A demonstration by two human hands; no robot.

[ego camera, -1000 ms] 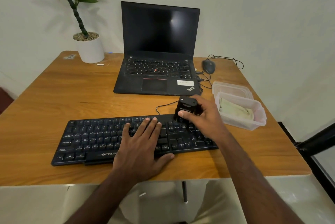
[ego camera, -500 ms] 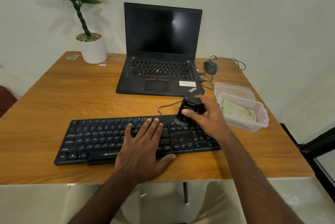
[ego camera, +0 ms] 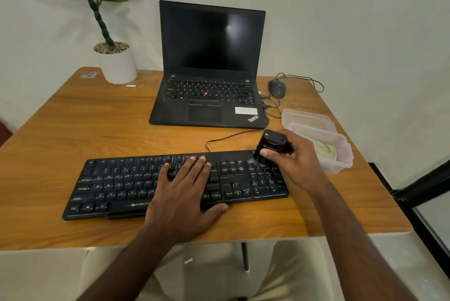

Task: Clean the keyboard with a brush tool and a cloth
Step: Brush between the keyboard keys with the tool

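A black wired keyboard (ego camera: 117, 183) lies across the near part of the wooden table (ego camera: 73, 135). My left hand (ego camera: 185, 193) rests flat on its middle keys, fingers straight, thumb at the front edge. My right hand (ego camera: 294, 159) grips a small black brush tool (ego camera: 271, 144), its pale bristles touching the top right corner of the keyboard above the number pad. A pale folded cloth (ego camera: 323, 148) lies inside a clear plastic tub (ego camera: 341, 162) just right of that hand.
An open black laptop (ego camera: 209, 96) stands behind the keyboard, with a wired mouse (ego camera: 277, 88) to its right. A second clear tub lid (ego camera: 306, 118) sits behind the tub. A potted plant (ego camera: 115, 62) occupies the far left corner. The keyboard cable (ego camera: 219, 138) loops toward the laptop.
My right hand has shifted the brush tool a little to the right along the keyboard's top edge. My left hand stays flat on the keys.
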